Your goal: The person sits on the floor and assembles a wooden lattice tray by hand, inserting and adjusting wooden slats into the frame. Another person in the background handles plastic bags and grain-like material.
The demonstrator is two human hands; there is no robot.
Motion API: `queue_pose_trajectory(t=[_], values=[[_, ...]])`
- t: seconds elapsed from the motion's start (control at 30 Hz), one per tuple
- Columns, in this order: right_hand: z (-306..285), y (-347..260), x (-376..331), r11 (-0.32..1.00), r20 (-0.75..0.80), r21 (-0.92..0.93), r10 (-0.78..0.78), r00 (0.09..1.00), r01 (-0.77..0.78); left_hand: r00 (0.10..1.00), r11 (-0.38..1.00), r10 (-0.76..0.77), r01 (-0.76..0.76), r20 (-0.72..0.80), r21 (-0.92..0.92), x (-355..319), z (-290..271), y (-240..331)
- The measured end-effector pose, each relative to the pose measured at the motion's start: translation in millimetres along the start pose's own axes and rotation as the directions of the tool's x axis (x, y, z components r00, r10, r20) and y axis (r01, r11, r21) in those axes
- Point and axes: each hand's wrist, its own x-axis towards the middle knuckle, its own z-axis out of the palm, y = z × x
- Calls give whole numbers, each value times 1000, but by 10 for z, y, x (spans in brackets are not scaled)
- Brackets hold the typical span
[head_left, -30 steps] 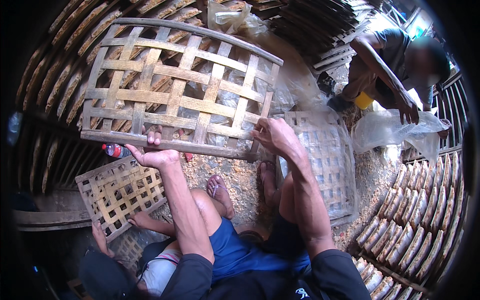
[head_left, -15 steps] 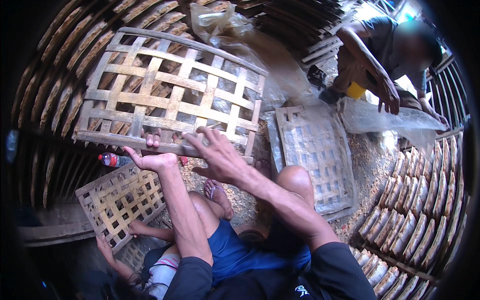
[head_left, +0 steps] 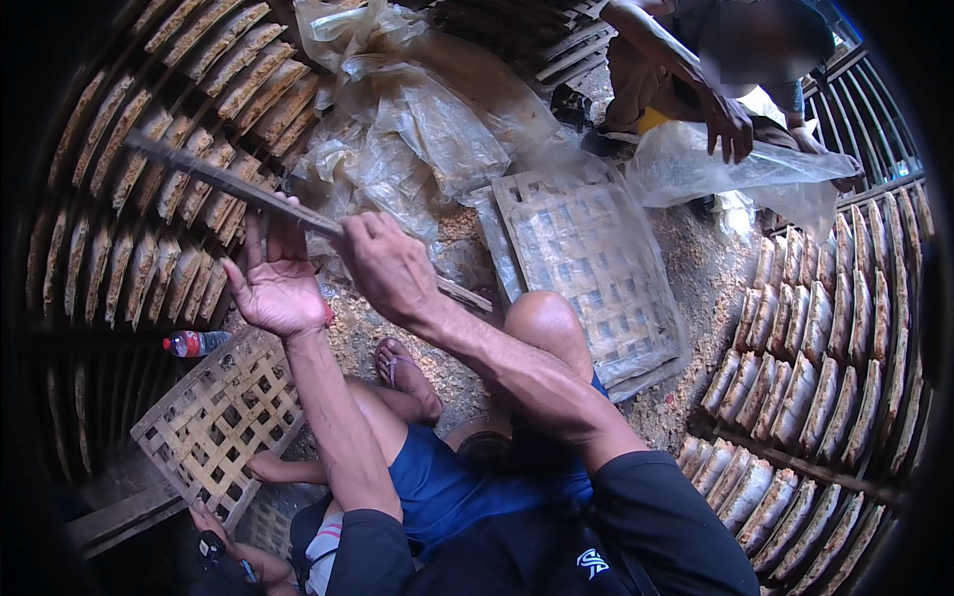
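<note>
A woven bamboo tray [head_left: 221,179] with a wooden frame hangs tilted in front of me, seen edge-on as a thin dark bar. My right hand [head_left: 390,266] is closed over its near edge. Beneath the bar, my left hand [head_left: 280,290] is turned palm up with fingers stretched toward the frame; the fingertips are partly hidden, so I cannot tell whether they press on it. To the right lies a stack of similar lattice trays [head_left: 586,253] wrapped in clear plastic. Another lattice tray [head_left: 224,412] stands at lower left, gripped by a nearby person's hand [head_left: 206,519].
Racks of pale, crusted slabs rise at left [head_left: 149,263] and right [head_left: 795,387]. Crumpled plastic sheeting [head_left: 407,129] lies ahead. A red-capped bottle [head_left: 196,344] is at left. At upper right, a co-worker's hand [head_left: 730,124] is over a plastic sheet [head_left: 696,169]. Crumbs cover the floor.
The tray has turned from showing its lattice face to edge-on. My right hand, spread before, has closed on its edge. My left hand has moved left. The view has shifted.
</note>
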Motion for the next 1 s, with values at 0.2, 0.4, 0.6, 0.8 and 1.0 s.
queue_pose_trajectory(t=[0.2,0.4,0.6,0.8,1.0], values=[[-297,206,278,894,-72,403,246,966,-198,993,994,28,-16,118,-105,113,-394,213],[-1049,643,641,948,-324,242,280,904,-207,945,994,96,-77,-313,72,126,-542,308],[-1697,1754,587,762,-229,578,494,839,-291,927,993,-51,88,-371,83,141,-409,131],[-2267,2241,188,718,-160,545,597,786,-434,962,989,-119,138,-248,58,122,-490,151],[-2552,2600,-353,657,-145,591,657,740,-468,947,980,-141,175,-290,95,147,-475,153]])
